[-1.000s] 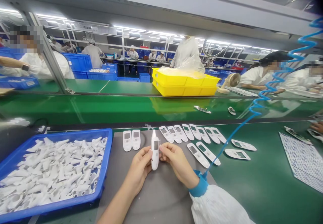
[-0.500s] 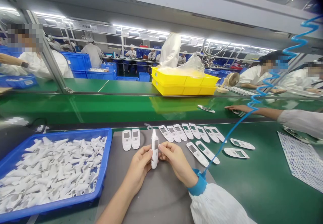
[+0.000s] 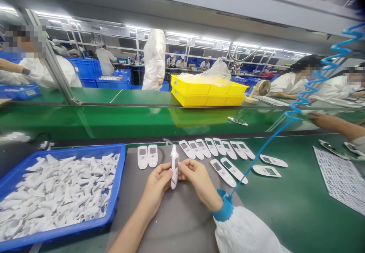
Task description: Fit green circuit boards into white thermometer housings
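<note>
Both my hands hold one white thermometer body [image 3: 174,161] upright over the grey mat [image 3: 176,218]. My left hand [image 3: 156,184] grips its left side and my right hand [image 3: 199,181] pinches its right side, fingers curled. A blue wrist strap [image 3: 225,207] with a coiled blue cord [image 3: 288,121] sits on my right wrist. Two white front covers [image 3: 147,156] lie just beyond my left hand. A row of several more covers [image 3: 216,148] runs to the right, with others [image 3: 228,171] nearer me.
A blue tray [image 3: 118,177] full of white plastic shells stands at my left. Yellow bins [image 3: 208,93] sit across the green conveyor [image 3: 114,121]. Another person's arm [image 3: 333,123] reaches in at right, near a printed sheet [image 3: 339,177]. Other workers sit beyond.
My hands have drawn the thermometer body slightly lower and turned it a little. The other person's arm at right has pulled back. A person in white has walked left behind the yellow bins.
</note>
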Available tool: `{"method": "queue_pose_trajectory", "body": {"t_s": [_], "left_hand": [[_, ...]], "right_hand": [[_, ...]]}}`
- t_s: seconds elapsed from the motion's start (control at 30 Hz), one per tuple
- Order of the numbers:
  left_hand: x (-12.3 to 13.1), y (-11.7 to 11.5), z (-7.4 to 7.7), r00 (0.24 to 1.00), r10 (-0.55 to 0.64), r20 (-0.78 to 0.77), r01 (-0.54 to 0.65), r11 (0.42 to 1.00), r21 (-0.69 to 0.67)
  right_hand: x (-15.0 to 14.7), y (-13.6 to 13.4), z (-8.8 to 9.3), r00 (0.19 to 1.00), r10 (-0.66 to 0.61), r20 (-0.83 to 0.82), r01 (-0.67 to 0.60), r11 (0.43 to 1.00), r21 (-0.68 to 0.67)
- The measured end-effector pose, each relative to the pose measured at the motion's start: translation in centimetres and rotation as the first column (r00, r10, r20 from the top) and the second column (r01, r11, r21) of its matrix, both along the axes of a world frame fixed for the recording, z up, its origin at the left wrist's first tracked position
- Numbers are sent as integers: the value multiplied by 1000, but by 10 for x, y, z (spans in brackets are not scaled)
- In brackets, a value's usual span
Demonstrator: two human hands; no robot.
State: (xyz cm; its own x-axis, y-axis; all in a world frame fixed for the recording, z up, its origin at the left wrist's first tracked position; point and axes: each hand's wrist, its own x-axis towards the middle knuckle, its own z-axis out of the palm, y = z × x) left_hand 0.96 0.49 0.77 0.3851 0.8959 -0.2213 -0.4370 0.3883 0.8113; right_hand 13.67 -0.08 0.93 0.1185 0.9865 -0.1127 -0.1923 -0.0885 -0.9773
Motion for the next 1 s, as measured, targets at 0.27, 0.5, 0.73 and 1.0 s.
{"method": "queue_pose_trajectory", "body": {"t_s": [0.27, 0.5, 0.73, 1.0], "left_hand": [[-1, -2, -4, 981, -54, 184, 66, 996, -64], [-2, -4, -2, 964, -182, 195, 191, 981, -33], [-3, -3, 0, 965, -190, 182, 204, 977, -64], [-6, 1, 4, 998, 58, -12, -59, 997, -41]], "right_hand": [[-2, -3, 4, 993, 88, -73, -92, 994, -55], [-3, -4, 6, 990, 62, -129, -63, 998, -9], [-3, -8, 6, 944, 199, -262, -211, 977, -17], [-4, -12, 8, 926, 260, -272, -290, 954, -76]]}}
